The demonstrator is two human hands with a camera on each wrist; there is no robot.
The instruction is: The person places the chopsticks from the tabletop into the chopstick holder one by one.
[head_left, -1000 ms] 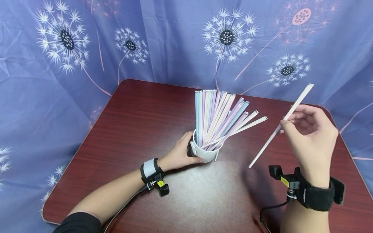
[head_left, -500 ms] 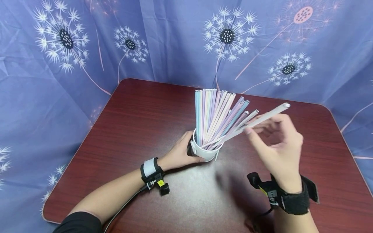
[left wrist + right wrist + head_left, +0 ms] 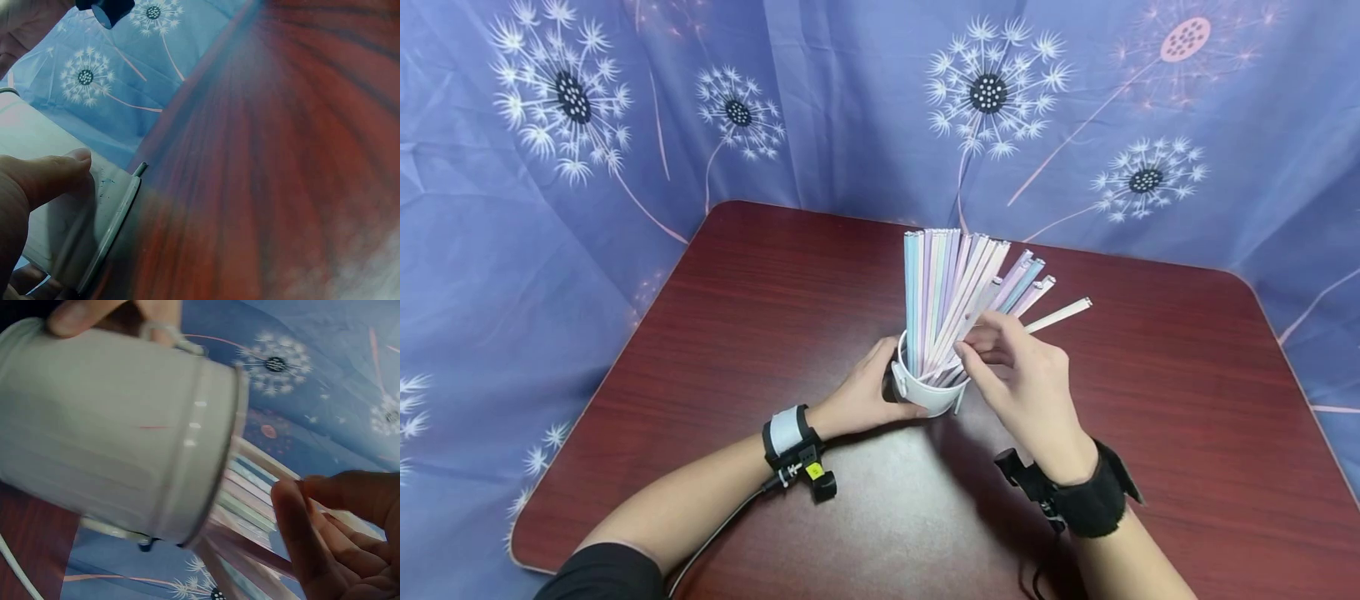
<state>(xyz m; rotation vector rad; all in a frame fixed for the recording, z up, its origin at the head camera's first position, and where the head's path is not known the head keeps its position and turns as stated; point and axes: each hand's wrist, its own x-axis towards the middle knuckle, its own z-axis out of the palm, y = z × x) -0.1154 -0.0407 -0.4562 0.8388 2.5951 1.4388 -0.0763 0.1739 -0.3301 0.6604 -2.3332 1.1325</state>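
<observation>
A small white pail (image 3: pixel 932 400) stands on the table, filled with long thin pastel sticks (image 3: pixel 936 292) in blue, lilac, pink and cream that fan out to the right. My left hand (image 3: pixel 876 387) grips the pail's left side; in the left wrist view its thumb (image 3: pixel 53 175) lies along the white wall. At the pail's right rim, my right hand (image 3: pixel 1022 375) pinches a pale stick (image 3: pixel 981 312) among the others. The right wrist view shows thumb and forefinger tips meeting just outside the pail's mouth, with that stick mostly hidden there.
The pail and hands are over a dark red wooden table (image 3: pixel 760 292) with rounded corners. A blue curtain (image 3: pixel 850 108) with dandelion prints hangs right behind it. One cream stick (image 3: pixel 1060 315) leans far out to the right. Both wrists wear cameras with cables.
My right hand has moved left from the table's right side to the pail, bringing the pale stick in among the others. The left hand and the pail have stayed in place.
</observation>
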